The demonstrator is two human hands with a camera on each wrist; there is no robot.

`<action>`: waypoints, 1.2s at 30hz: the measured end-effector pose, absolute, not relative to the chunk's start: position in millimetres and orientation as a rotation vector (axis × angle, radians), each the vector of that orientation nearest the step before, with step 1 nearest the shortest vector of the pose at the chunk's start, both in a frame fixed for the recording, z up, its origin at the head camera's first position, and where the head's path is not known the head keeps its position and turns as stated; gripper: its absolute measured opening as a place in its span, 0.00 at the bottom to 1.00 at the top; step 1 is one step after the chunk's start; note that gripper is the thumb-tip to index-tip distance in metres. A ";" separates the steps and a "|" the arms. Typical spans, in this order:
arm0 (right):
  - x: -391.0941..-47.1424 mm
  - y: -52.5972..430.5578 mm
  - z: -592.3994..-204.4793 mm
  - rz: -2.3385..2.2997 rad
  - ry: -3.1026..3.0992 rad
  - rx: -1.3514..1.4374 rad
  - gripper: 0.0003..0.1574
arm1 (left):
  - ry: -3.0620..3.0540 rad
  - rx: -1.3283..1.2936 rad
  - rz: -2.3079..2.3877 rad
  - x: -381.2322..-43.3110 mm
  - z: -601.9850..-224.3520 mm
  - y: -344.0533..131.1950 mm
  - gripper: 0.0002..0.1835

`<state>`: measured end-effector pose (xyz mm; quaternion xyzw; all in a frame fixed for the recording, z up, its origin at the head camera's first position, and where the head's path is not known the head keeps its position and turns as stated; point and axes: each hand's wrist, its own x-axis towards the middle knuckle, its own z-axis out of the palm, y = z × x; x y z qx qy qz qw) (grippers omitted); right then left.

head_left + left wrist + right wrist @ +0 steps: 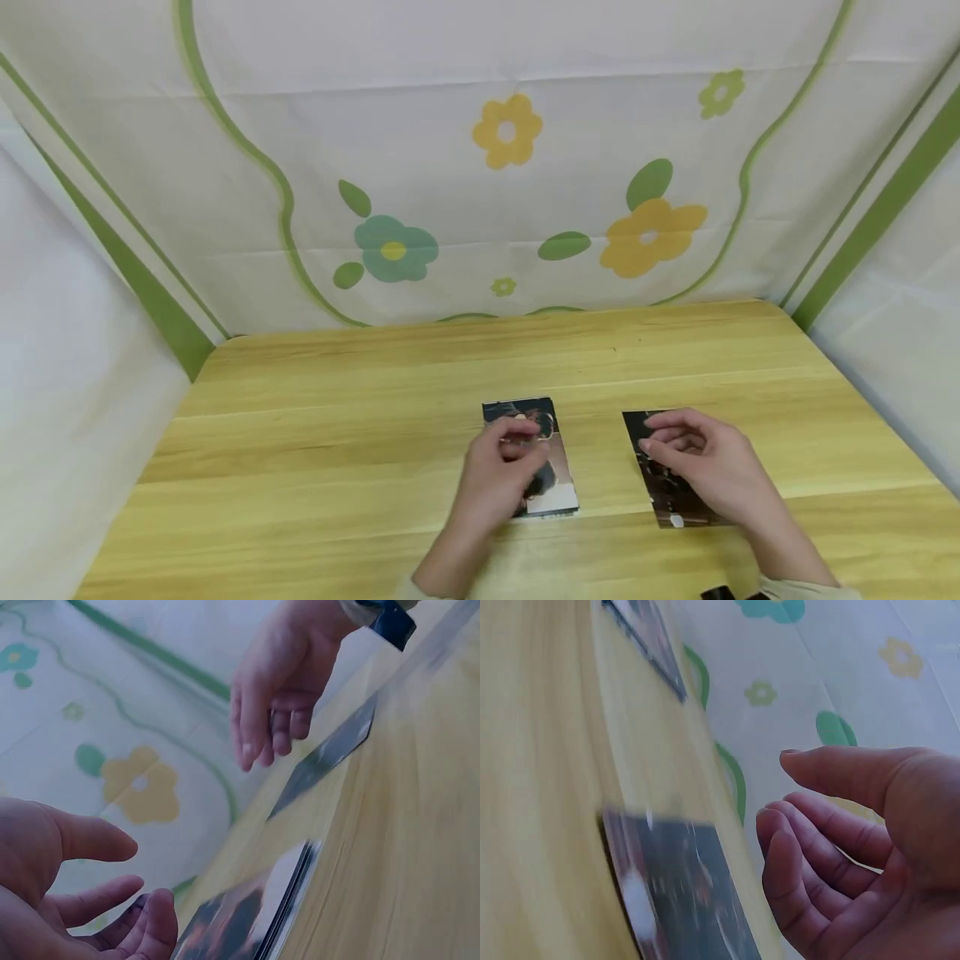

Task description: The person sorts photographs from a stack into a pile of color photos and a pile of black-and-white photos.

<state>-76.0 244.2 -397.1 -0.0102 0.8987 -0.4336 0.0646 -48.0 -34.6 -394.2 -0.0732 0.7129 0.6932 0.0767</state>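
A stack of photo prints [561,493] lies on the table, its layered edges [289,900] showing in the left wrist view. My left hand [497,477] hovers over the stack's left part with thumb and fingers loosely bent. Nothing is between them; in the left wrist view a gap shows between thumb [105,840] and fingertips. To the right lies a dark photo print [662,492], flat on the wood. Over its right side is my right hand [712,467], which hides part of it. The right wrist view shows this hand's fingers loosely curled, holding nothing, beside the print [686,877].
The wood-grain table [315,467] reaches back to a white cloth wall [420,150] printed with flowers and green lines. More white cloth [892,333] borders the right side. A small black object [717,592] shows at the bottom edge near the right sleeve [806,590].
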 end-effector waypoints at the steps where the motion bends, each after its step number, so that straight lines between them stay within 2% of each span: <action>1: -76.2 238.2 -395.9 -1.330 2.697 -0.032 0.25 | 2.122 -0.248 2.083 -46.2 -395.5 -43.2 0.18; 7: -77.7 204.5 -395.2 -1.422 2.597 0.001 0.24 | 2.129 -0.451 2.098 -36.0 -402.1 -87.0 0.21; 12: -78.5 187.9 -399.4 -1.483 2.527 0.056 0.24 | 2.146 -0.508 2.095 -33.6 -402.5 -99.9 0.20; 27: -79.9 178.1 -406.8 -1.511 2.510 0.038 0.25 | 2.299 -0.451 1.976 -33.9 -407.9 -94.7 0.22; 32: -77.7 168.4 -414.2 -1.455 2.545 0.024 0.24 | 2.418 -0.421 1.904 -32.2 -412.8 -86.5 0.20; 36: -73.6 164.5 -416.1 -1.405 2.595 0.041 0.23 | 2.480 -0.389 1.895 -30.5 -417.1 -80.3 0.23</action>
